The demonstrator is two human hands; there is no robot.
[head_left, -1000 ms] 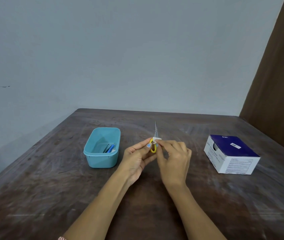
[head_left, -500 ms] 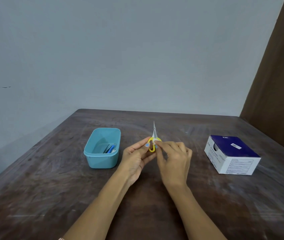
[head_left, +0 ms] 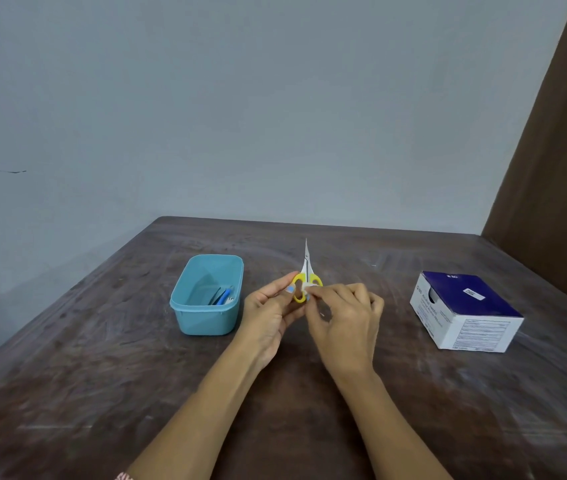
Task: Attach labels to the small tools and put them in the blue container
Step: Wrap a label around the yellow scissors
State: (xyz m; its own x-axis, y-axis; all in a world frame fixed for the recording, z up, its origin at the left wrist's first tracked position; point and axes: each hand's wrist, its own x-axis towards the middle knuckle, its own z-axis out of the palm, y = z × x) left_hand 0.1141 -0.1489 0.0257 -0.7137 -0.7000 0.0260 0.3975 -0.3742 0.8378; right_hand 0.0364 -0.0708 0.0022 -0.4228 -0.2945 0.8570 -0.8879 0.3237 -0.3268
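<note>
1. Centrally, the left hand (head_left: 270, 311) grips a small pair of yellow-handled scissors (head_left: 305, 278) by the handle loops, thumb curled against the near loop, the closed blades pointing up and away.
2. Its partner, the right hand (head_left: 342, 315), meets the scissors from the other side, thumb and forefinger pinching a small white label (head_left: 311, 288) against the handles where the two loops join (how far it is stuck down cannot be told).
3. Both hands hang just above the dark wooden table (head_left: 102, 393), near its middle, with the forearms reaching in from the lower edge.
4. Just left of the left hand stands the blue container (head_left: 206, 317), open-topped; inside, leaning toward its right wall, lie a few small tools (head_left: 223, 297), one with a blue handle, the rest too blurred to name.
5. Well to the right sits a white box with a dark blue top (head_left: 465, 306), printed text on its near face.
6. Behind the table rises a pale grey wall (head_left: 240, 116), with a brown panel (head_left: 559, 168) at the far right.
</note>
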